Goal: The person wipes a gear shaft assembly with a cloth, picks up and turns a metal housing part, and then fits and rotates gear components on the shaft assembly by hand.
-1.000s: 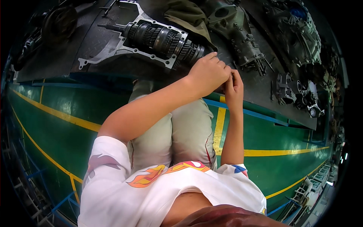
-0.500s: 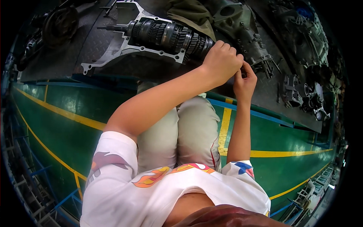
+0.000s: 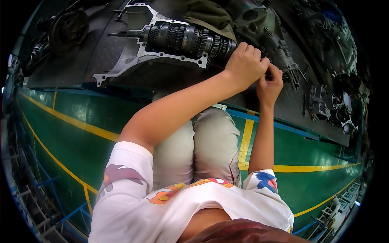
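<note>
Fingers (image 3: 259,65) of both hands pinch something too small to identify beside the gear shaft (image 3: 190,38), likely heavy, rigid, oily steel.

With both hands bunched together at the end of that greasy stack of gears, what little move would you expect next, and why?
Probably a small pinch or twist with the fingertips. The left hand and the right hand meet fingertip to fingertip just past the right end of the dark steel gear shaft, which lies in the grey cast metal housing. Whatever they pinch is hidden, so this is a guess.
</note>
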`<state>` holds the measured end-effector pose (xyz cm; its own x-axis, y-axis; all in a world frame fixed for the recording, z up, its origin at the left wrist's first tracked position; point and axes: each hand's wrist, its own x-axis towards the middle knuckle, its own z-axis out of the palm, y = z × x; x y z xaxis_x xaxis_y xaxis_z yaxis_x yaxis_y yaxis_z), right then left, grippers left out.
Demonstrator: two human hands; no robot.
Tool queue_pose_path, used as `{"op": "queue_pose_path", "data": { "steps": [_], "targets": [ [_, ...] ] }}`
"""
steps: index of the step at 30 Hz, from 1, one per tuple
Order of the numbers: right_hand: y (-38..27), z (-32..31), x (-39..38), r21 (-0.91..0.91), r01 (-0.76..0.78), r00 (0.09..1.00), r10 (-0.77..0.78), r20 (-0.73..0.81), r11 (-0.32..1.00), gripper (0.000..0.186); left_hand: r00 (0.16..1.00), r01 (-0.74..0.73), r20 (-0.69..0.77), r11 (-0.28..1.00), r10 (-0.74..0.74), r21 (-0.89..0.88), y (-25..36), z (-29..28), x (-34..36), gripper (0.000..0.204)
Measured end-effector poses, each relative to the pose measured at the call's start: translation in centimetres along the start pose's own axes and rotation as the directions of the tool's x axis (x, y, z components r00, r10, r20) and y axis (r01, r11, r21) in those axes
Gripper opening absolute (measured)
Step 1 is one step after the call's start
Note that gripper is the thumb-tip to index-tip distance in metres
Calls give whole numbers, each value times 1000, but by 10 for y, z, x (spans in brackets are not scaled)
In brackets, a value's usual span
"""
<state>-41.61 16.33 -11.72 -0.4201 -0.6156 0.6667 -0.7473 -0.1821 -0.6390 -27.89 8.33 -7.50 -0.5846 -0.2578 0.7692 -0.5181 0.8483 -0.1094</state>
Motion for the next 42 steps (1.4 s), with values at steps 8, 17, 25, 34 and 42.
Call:
{"op": "queue_pose_path", "data": {
  "steps": [8,17,25,34,42],
  "targets": [
    [10,-3,-3,23,-37,997,35,68,999,24,982,19,188,1000,-16,-17,8,-10,2,14],
    [10,-18,-4,135,-403,874,336,352,905,28,878,68,478,996,-36,-49,9,-31,6,15],
    [2,-19,-6,179,-374,890,297,346,910,25,882,71,471,996,-35,-60,9,-33,9,13],
    [0,-13,-11,161,-223,967,197,160,961,21,995,39,92,994,-30,-103,5,-22,8,17],
    [-4,-8,-20,216,-272,962,259,89,938,26,985,66,165,995,-53,-71,10,-34,3,12]
  ]
}}
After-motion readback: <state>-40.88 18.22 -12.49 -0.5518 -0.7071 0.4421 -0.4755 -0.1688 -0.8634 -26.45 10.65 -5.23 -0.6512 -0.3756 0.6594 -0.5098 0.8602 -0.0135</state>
